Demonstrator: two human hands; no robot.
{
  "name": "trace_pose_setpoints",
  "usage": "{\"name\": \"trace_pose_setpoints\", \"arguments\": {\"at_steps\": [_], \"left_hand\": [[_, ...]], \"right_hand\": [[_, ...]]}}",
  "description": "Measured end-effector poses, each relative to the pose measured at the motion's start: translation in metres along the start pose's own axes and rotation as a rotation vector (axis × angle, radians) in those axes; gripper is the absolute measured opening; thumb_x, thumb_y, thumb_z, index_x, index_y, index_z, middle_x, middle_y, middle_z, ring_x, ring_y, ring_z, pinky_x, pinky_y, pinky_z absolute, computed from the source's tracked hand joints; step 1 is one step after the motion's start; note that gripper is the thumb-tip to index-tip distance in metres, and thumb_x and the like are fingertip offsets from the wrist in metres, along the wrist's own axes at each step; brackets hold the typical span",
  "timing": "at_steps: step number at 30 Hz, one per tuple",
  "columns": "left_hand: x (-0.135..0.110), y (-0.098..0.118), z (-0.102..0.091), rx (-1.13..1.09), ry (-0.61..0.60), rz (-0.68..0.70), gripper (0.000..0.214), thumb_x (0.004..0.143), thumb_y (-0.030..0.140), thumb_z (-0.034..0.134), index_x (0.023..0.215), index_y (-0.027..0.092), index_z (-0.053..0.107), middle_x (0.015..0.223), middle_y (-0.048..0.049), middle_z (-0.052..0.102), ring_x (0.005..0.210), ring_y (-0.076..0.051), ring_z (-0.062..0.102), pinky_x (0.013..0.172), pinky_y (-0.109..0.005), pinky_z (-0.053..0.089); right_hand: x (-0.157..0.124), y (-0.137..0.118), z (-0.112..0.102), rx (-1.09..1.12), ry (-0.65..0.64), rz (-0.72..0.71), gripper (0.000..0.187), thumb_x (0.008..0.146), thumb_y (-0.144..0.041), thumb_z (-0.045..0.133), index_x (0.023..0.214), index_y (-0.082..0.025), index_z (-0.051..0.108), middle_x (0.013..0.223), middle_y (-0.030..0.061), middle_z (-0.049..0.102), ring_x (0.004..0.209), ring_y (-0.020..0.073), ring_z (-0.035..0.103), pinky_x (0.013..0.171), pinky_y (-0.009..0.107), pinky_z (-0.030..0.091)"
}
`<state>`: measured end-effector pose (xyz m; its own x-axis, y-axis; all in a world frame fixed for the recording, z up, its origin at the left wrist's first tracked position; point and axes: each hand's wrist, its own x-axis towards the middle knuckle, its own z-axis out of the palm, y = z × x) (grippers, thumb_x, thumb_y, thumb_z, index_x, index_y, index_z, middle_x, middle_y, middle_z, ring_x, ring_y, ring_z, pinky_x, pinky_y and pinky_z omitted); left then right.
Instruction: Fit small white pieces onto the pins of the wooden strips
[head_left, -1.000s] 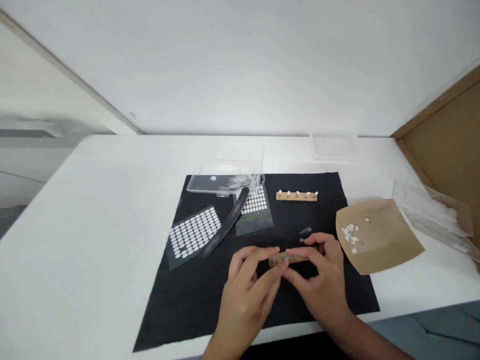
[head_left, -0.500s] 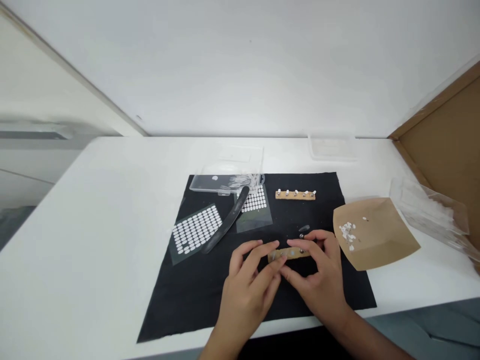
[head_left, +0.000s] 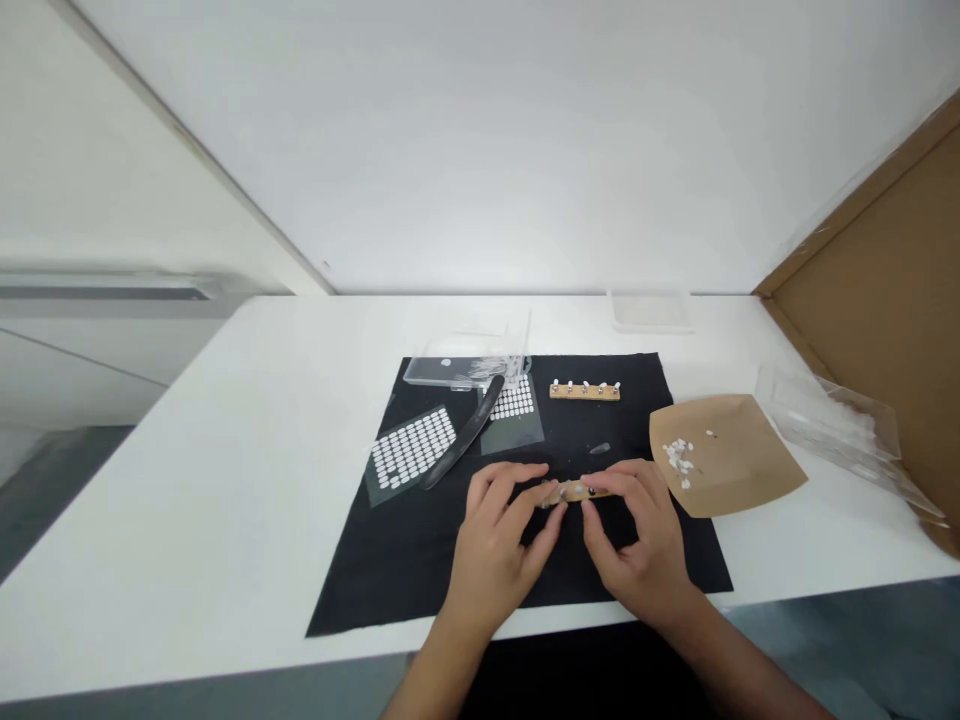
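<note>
Both of my hands hold a small tan wooden strip (head_left: 574, 491) with little metal pegs on it, just above the black cloth mat (head_left: 405, 560). My left hand (head_left: 499, 545) pinches its left end with curled fingers. My right hand (head_left: 637, 540) grips its right end, thumb below and fingers over the top. A second wooden strip (head_left: 585, 391) with white-tipped pegs lies farther back on the mat. A small dark piece (head_left: 600, 449) lies on the cloth just beyond my hands.
On the mat lie two clear sheets of white oval stickers (head_left: 414, 447) (head_left: 513, 401), a black curved file (head_left: 463, 433) and a clear plastic box (head_left: 457, 368). A brown paper tray (head_left: 739, 465) with white bits sits right. Clear packaging (head_left: 832, 425) and a brown board (head_left: 892, 270) stand far right.
The view has pulled back and shifted, so everything sits a little higher and smaller. My hands stay on the wooden strip, with the fingers shifting slightly along it.
</note>
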<state>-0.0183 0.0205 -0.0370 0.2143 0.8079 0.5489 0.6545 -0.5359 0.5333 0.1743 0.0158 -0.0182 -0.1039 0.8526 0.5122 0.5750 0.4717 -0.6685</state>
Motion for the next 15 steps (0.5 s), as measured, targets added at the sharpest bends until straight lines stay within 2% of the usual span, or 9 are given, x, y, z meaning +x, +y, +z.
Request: {"name": "trace_pose_setpoints", "arguments": {"at_steps": [7, 15], "left_hand": [[-0.001, 0.002, 0.003, 0.018, 0.015, -0.003, 0.017, 0.096, 0.013, 0.072, 0.111, 0.021, 0.073, 0.12, -0.0096, 0.07, 0.114, -0.028, 0.059, 0.102, -0.049, 0.054], [0.0, 0.003, 0.002, 0.028, 0.02, -0.019, 0.008, 0.098, 0.018, 0.072, 0.104, 0.021, 0.074, 0.118, -0.0098, 0.071, 0.114, -0.027, 0.061, 0.101, -0.049, 0.055]], "right_hand": [[0.0, 0.01, 0.0, 0.079, -0.081, 0.008, 0.033, 0.096, -0.011, 0.061, 0.125, -0.024, 0.064, 0.103, 0.0069, 0.064, 0.098, 0.024, 0.061, 0.084, 0.043, 0.056], [-0.001, 0.014, 0.005, 0.149, -0.104, 0.066, 0.029, 0.097, -0.012, 0.06, 0.123, -0.024, 0.064, 0.099, 0.0061, 0.066, 0.095, 0.0228, 0.063, 0.081, 0.04, 0.057]]}}
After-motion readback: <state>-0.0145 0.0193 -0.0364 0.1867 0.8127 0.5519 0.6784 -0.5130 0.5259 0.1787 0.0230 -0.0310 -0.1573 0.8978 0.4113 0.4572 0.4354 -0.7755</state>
